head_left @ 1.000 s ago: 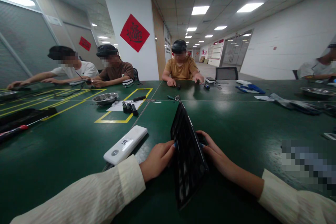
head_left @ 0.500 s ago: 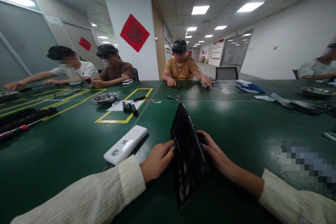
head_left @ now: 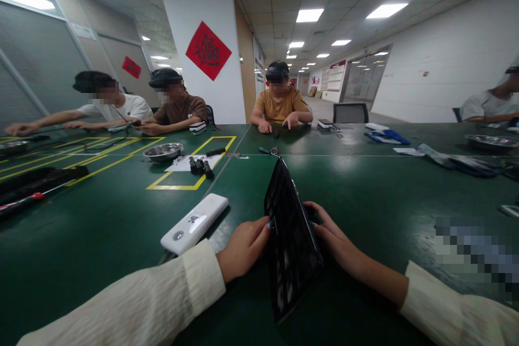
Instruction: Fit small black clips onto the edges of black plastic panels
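Observation:
A thin black tablet [head_left: 286,243] stands on edge in front of me, steeply tilted, its glossy dark face turned to the left. My left hand [head_left: 245,246] is closed against that face, thumb and index finger at its left side. On the other side, my right hand [head_left: 330,230] holds the tablet's back, and some of its fingers are hidden behind the edge. Just left of my left hand lies a white power bank [head_left: 195,223] with a number label on top and a cable at its near end.
The green table [head_left: 377,189] carries a metal bowl [head_left: 163,152], several black cylindrical pieces [head_left: 200,167] on paper, and pliers-like tools [head_left: 268,150]. A red-handled tool [head_left: 37,197] lies left, cloth [head_left: 454,161] right. Co-workers sit opposite, one in an orange shirt [head_left: 279,105].
My hands and the tablet stay put. The co-worker opposite has drawn an outstretched hand back in toward the body, and a small dark box now shows on the table there.

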Tool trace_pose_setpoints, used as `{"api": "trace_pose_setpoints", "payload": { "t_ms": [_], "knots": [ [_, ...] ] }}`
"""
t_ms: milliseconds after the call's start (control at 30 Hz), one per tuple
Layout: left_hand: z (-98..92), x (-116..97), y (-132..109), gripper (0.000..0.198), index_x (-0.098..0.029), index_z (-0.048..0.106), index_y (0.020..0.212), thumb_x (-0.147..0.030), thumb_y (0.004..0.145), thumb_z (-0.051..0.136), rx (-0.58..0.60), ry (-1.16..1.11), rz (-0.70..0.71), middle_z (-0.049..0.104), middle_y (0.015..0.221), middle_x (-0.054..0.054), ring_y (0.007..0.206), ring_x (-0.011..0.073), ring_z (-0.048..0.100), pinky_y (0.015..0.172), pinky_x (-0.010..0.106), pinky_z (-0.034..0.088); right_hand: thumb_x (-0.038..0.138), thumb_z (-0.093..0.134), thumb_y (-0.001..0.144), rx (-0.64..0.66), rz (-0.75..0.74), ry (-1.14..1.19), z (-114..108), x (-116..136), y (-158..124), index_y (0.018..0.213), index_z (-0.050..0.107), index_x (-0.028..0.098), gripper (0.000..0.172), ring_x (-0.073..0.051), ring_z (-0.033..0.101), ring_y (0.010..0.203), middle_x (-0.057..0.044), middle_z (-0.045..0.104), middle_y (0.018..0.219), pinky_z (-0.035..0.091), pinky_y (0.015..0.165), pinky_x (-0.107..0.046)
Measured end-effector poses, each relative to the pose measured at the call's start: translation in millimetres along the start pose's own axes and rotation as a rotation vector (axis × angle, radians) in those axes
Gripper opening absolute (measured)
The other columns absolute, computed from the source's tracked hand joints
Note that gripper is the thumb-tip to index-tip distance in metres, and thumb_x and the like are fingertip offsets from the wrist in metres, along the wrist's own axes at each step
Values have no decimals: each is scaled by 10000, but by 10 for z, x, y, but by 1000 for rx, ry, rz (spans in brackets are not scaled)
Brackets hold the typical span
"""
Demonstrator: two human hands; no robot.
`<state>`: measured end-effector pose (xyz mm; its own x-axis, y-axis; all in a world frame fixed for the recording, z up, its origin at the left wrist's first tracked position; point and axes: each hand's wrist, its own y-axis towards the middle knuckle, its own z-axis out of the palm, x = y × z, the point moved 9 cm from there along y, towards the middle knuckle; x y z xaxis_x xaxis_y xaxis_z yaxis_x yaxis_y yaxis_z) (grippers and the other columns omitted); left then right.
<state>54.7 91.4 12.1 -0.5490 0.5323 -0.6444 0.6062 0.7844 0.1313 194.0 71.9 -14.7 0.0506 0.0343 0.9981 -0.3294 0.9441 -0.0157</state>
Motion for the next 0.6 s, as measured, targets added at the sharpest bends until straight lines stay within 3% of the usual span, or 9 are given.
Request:
{"api": "trace_pose_setpoints", "payload": {
  "t_ms": [167,333,600],
  "knots": [
    [11,9,-5,408,-169,539,851,-412,929,222,6,-7,10,577,642,21,618,176,554,588,261,392,570,478,786,-2,12,-23,19,34,-12,1347,147,180,759,-206,571,684,-2,556,726,421,754,-387],
    [15,41,0,483,-169,538,813,-435,942,157,9,-51,-26,550,596,6,564,153,520,572,255,388,526,468,811,-3,-11,-2,3,8,2,1337,176,200,685,-203,579,709,-4,558,747,422,753,-381],
    [-12,-44,-7,420,-169,555,862,-436,925,236,-3,-45,5,568,600,13,586,167,540,559,255,390,516,471,808,-14,-6,-2,-18,-19,5,1347,180,212,684,-198,577,713,-13,570,783,421,760,-380]
  ]
}}
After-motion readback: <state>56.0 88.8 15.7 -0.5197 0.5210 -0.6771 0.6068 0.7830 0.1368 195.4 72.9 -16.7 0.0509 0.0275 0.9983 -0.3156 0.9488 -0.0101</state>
